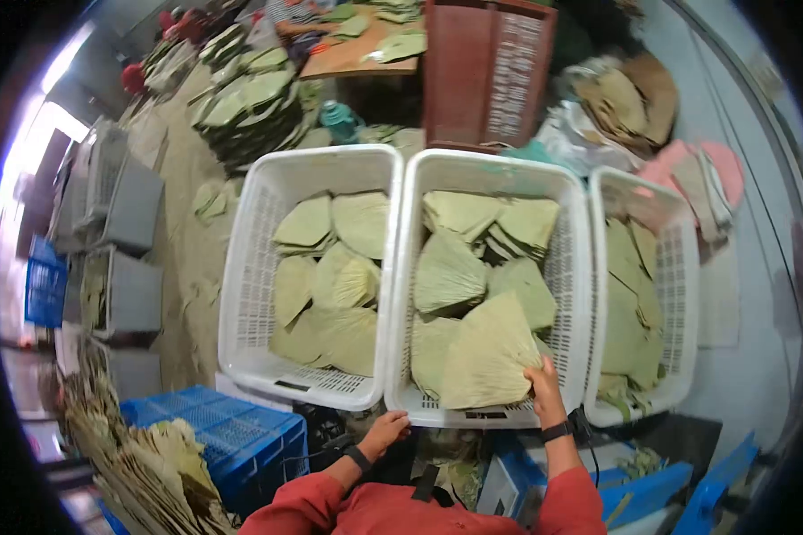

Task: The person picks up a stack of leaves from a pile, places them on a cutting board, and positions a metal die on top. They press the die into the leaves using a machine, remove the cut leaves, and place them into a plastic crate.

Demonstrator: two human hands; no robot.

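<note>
Three white perforated baskets stand side by side, each holding folded green leaves. My right hand point(544, 388) reaches into the middle basket point(486, 165) and grips the near corner of a large fan-shaped leaf point(486, 357) lying on top of the pile. My left hand point(385, 432) rests near the front rim of that same basket, below it, fingers curled and holding nothing I can see. Both wrists carry dark bands, and the sleeves are red.
The left basket point(250, 267) and right basket point(682, 267) flank the middle one. A blue crate point(232, 432) sits at lower left beside stacked dry leaves point(143, 473). Grey bins point(125, 285) line the left. A brown cabinet point(486, 71) and leaf stacks point(250, 102) stand behind.
</note>
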